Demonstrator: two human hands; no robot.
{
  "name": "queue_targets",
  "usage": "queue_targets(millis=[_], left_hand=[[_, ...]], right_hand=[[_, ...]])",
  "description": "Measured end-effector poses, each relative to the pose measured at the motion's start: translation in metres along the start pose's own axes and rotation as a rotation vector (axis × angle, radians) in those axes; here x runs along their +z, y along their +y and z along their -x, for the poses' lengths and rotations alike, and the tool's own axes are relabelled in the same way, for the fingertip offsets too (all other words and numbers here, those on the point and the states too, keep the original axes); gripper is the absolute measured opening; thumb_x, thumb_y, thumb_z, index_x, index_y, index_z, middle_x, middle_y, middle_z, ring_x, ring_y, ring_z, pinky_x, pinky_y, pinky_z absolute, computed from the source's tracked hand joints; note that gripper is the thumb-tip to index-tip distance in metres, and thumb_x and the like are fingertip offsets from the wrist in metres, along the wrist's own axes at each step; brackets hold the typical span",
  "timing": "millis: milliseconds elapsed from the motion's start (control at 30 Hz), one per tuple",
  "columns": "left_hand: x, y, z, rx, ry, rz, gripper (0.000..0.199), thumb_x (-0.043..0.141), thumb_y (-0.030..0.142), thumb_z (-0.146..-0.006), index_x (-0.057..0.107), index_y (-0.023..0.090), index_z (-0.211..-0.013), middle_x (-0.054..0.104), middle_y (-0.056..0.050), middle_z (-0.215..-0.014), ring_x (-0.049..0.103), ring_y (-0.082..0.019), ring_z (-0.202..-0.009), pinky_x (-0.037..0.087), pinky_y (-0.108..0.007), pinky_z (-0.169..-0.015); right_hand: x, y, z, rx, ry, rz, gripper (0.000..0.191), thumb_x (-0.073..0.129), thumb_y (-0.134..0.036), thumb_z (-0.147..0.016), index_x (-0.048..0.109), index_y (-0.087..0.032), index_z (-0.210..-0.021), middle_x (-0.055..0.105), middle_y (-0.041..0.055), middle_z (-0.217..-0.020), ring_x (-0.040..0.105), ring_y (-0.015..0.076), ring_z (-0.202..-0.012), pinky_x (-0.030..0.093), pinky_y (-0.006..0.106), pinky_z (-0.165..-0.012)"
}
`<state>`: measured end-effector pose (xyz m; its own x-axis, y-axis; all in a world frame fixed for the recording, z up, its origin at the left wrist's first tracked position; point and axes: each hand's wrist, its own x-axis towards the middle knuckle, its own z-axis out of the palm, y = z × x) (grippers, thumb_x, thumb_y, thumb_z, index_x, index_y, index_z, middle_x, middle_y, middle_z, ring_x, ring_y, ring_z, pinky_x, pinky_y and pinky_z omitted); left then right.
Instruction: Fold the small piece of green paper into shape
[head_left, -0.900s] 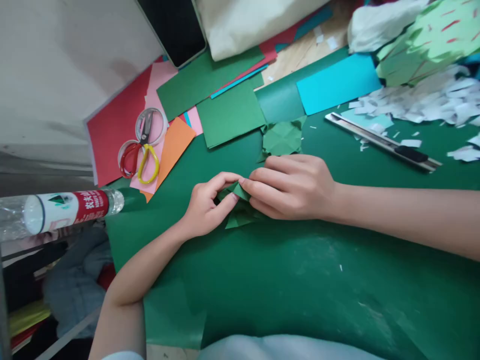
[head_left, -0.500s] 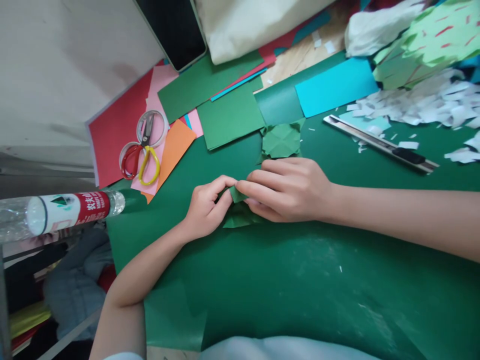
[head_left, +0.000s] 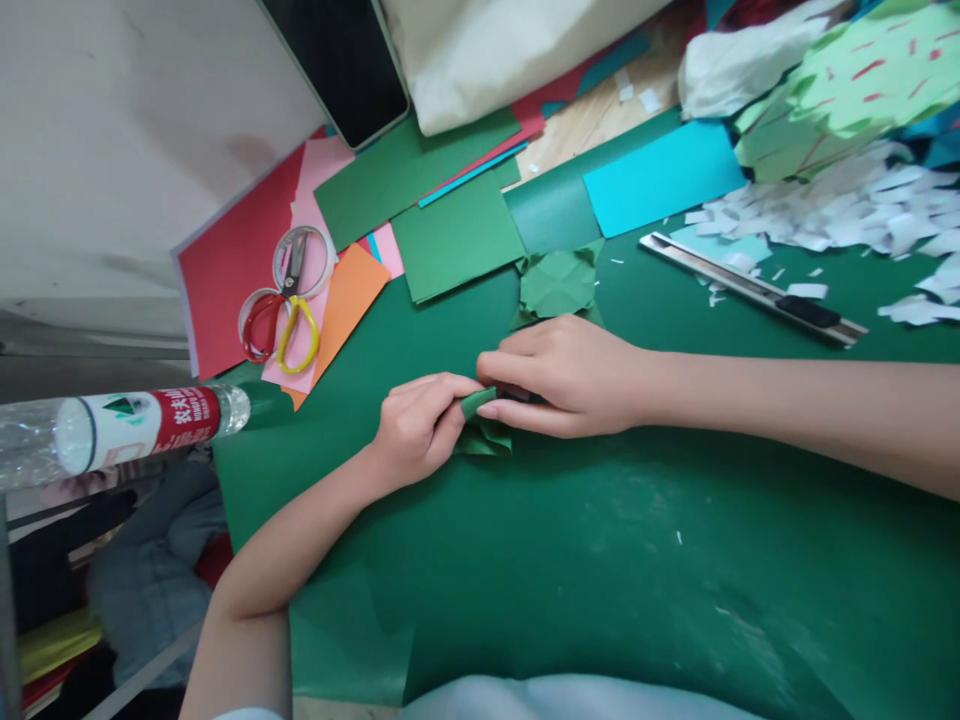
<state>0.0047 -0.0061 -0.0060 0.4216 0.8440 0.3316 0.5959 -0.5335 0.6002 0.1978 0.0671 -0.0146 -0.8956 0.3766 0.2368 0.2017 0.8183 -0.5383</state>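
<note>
Over the green tabletop (head_left: 600, 560), my left hand (head_left: 418, 428) pinches a small piece of folded green paper (head_left: 480, 403) between thumb and fingers. From the other side my right hand (head_left: 574, 378) grips its right edge, thumb below and fingers curled above. Loose creased flaps of the paper hang under the fingertips, and the fingers cover part of it. Just beyond my right hand lies another folded green paper piece (head_left: 559, 283) with a creased flat top and pointed corners.
Scissors (head_left: 292, 285) rest on tape rolls and coloured paper at the left, near a water bottle (head_left: 150, 425). Green paper sheets (head_left: 457, 240) and a blue sheet (head_left: 660, 180) lie behind. At right are a utility knife (head_left: 750, 290) and white paper scraps (head_left: 832, 205).
My right hand has shifted a little and changed its hold, its thumb now showing at the paper's edge. The paper in my hands has turned, and less of its lower flap shows.
</note>
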Motion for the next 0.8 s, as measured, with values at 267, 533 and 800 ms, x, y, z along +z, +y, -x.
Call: queue_targets(millis=[267,533,800], left_hand=[[0.0,0.002,0.0013,-0.063,0.002,-0.056,0.008,0.046,0.018,-0.093,0.054,0.018,-0.093,0.067,0.0,-0.076,0.06,-0.008,-0.062,0.046,-0.017,-0.061],[-0.0037,-0.0022,0.0002,-0.178,-0.066,0.107,0.007,0.052,0.025,-0.09,0.054,0.019,-0.094,0.063,0.001,-0.076,0.056,-0.007,-0.059,0.043,-0.018,-0.055],[-0.002,-0.0013,-0.0022,-0.212,-0.076,0.152,0.017,0.046,0.029,-0.093,0.056,0.019,-0.084,0.055,0.003,-0.062,0.048,-0.008,-0.053,0.039,-0.02,-0.053]], right_hand=[[-0.0032,0.0037,-0.0014,0.007,-0.005,-0.134,0.031,0.041,-0.033,-0.092,0.044,-0.018,-0.065,0.046,-0.0021,-0.055,0.038,0.0096,-0.052,0.018,0.024,-0.053],[-0.0048,0.006,-0.0013,-0.019,-0.009,-0.166,0.029,0.038,-0.028,-0.094,0.047,-0.017,-0.068,0.044,-0.0021,-0.056,0.038,0.0098,-0.053,0.021,0.024,-0.054],[-0.0036,0.0076,-0.0007,-0.057,-0.024,-0.118,0.03,0.035,-0.03,-0.096,0.047,-0.018,-0.071,0.045,-0.0011,-0.059,0.039,0.0109,-0.056,0.022,0.025,-0.055]])
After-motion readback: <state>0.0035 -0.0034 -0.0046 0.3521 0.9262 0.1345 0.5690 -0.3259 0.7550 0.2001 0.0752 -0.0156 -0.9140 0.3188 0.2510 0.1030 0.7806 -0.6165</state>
